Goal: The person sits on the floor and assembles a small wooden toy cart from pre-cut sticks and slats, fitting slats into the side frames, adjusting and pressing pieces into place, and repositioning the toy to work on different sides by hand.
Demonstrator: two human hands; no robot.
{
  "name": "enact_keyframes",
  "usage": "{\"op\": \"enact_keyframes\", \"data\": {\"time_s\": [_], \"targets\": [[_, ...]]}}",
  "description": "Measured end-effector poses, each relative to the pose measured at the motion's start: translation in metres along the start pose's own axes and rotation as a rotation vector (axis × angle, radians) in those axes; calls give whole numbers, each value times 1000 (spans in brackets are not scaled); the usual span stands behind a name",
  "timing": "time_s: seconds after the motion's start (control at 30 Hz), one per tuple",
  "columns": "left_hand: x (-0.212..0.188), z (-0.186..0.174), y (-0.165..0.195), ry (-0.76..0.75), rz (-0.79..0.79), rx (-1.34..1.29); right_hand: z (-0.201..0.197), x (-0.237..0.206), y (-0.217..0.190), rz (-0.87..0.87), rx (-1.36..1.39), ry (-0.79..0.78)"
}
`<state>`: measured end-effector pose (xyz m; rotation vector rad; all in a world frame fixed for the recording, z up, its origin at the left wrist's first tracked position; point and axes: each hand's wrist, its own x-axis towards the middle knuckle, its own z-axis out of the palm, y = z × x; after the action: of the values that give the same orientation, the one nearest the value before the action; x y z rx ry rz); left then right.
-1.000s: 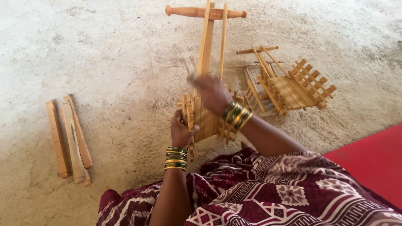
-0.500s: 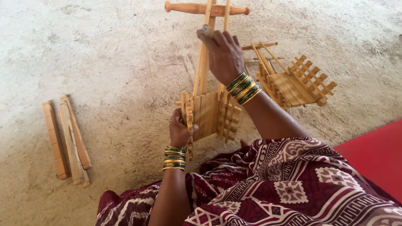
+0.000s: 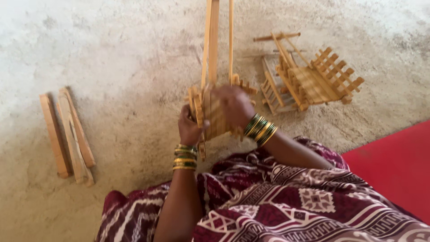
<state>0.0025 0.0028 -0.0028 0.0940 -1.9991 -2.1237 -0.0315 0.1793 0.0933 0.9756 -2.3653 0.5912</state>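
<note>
A small wooden toy cart stands on end in front of me, its long shafts running up out of the frame. My left hand grips the slatted side of its body from the left. My right hand covers the front of the body, fingers pressed on the slats; it is blurred by motion. Both wrists carry green and gold bangles.
A second wooden toy cart lies on the sandy ground at the right. Three loose wooden sticks lie side by side at the left. A red mat covers the lower right, and patterned maroon cloth drapes over my lap.
My right hand has come down from the top of the cart's shafts to its slatted body. The view has shifted, cutting off the cart's crossbar handle at the top.
</note>
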Motion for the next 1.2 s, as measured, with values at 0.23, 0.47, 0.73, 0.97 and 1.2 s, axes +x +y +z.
{"op": "enact_keyframes", "data": {"time_s": [0.23,0.47,0.73,0.97,1.2], "targets": [[-4,-16,-5,4,87,190,-5,19,6,229,293,148],[-7,-20,10,25,173,247,12,42,-24,-95,-94,-134],[-1,-4,11,-12,265,343,-10,77,-17,191,-128,-516],[-3,3,13,-33,129,226,-27,73,-11,120,31,-530],[-4,8,14,-65,162,289,-21,70,-13,-60,-249,-527]]}}
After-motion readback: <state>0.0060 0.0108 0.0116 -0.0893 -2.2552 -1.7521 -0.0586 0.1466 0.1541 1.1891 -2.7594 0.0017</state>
